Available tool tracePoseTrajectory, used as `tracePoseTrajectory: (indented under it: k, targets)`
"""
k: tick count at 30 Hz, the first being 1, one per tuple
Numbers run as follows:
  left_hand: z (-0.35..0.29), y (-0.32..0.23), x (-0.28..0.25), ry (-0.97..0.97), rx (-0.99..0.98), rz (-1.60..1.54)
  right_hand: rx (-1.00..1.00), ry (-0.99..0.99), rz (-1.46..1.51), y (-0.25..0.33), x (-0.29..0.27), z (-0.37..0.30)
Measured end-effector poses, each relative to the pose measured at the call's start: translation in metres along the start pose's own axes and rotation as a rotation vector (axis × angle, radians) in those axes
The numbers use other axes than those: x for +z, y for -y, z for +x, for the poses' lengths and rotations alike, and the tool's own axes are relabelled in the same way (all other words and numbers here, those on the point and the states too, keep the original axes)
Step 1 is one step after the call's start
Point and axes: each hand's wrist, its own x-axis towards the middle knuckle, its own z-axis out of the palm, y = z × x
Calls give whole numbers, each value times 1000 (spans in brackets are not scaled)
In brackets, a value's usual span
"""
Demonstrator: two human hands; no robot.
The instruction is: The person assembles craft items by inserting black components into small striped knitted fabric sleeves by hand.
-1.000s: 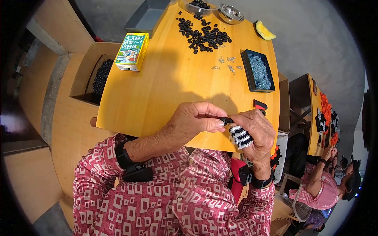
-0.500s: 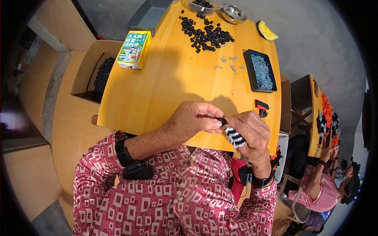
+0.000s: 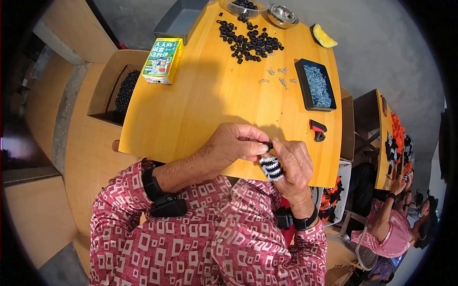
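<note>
Over the table's near edge, my left hand (image 3: 232, 141) pinches a small black piece (image 3: 269, 146) between thumb and fingertips. The thumb and forefinger of my right hand (image 3: 296, 164) meet the same piece from the other side. A black-and-white striped knitted piece (image 3: 271, 168) sits at the curled fingers of my right hand; whether it is worn on a finger or gripped, I cannot tell. A red-and-black small tool (image 3: 317, 126) lies to the right, beside a small dark clump (image 3: 319, 137).
Black ring-like pieces (image 3: 248, 45) are heaped at the far side, with small clear springs (image 3: 282, 82) nearby. A black tray (image 3: 299, 76) of clear bits stands right, a yellow-green carton (image 3: 162, 61) left. Beyond are a grey bin (image 3: 179, 21), steel bowl (image 3: 283, 16) and melon slice (image 3: 324, 37).
My right hand has shifted left and turned slightly, bringing the striped knitted piece closer to my left hand. My left hand keeps its pinch in nearly the same place.
</note>
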Motion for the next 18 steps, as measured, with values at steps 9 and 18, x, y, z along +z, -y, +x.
tracePoseTrajectory:
  k: [9, 18]
  targets:
    - [10, 0, -7, 66, 67, 164, -11, 57, -55, 2, 3, -2]
    - [12, 5, -5, -2, 116, 189, 79, 42, -31, 3, 8, 0]
